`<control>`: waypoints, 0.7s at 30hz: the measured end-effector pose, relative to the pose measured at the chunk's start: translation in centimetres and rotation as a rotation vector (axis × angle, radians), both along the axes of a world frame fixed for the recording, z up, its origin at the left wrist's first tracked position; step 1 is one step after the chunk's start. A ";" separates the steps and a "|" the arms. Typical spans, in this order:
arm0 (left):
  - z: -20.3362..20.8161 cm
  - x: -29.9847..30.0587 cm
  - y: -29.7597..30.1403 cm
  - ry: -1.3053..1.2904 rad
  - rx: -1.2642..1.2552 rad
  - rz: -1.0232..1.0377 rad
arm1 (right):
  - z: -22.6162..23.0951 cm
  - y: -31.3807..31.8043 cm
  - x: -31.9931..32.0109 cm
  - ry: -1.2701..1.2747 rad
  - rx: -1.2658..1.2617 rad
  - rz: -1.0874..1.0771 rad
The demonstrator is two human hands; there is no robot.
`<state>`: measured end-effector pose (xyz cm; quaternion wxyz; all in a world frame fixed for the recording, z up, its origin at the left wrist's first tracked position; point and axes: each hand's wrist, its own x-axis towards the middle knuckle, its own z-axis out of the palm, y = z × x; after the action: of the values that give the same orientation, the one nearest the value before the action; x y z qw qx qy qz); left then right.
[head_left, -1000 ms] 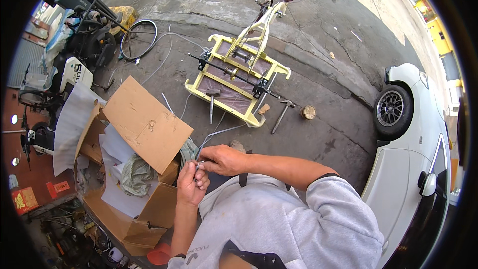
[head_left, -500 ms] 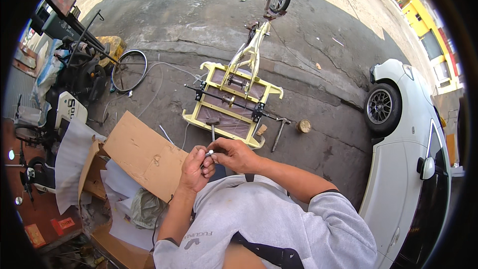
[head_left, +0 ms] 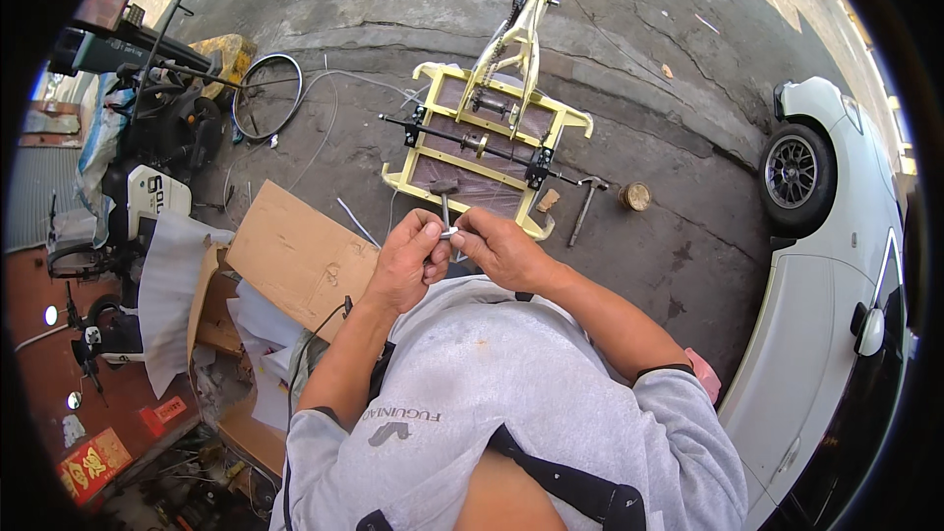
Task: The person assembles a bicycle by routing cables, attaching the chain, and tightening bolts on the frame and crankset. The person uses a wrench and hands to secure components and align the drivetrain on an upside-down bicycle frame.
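Just in front of my chest, my left hand point(head_left: 405, 261) and my right hand point(head_left: 503, 248) meet with closed fingers. Between their fingertips sits a small silvery metal piece point(head_left: 449, 233), like a bolt or nut; its exact kind is too small to tell. Beyond them a pale-yellow tricycle frame point(head_left: 462, 119) lies on the ground. A black axle point(head_left: 401, 124) crosses it, with a chain along its far arm. A hammer point(head_left: 444, 187) rests on the frame's near part, its handle running toward my hands.
Right of the frame are another hammer-like tool point(head_left: 587, 208), a brownish block point(head_left: 548, 201) and a round can point(head_left: 635, 197). A white car point(head_left: 787, 334) stands further right. To the left are a cardboard box flap point(head_left: 302, 258), a bare wheel rim point(head_left: 266, 96) and parked scooters point(head_left: 157, 195).
My view has shifted, so the frame sits higher in it. Both hands have come higher in the picture, and the small metal piece now shows between the fingertips of both.
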<state>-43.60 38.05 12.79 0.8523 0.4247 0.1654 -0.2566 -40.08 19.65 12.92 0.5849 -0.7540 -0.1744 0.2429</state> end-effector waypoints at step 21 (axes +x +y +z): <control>1.2 1.8 4.8 0.010 0.132 0.254 | -2.2 6.4 6.9 -0.328 0.166 0.302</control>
<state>-41.80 42.80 14.01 0.8473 0.4541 0.2389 -0.1372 -33.19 26.03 10.72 0.5657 -0.6980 -0.3973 0.1870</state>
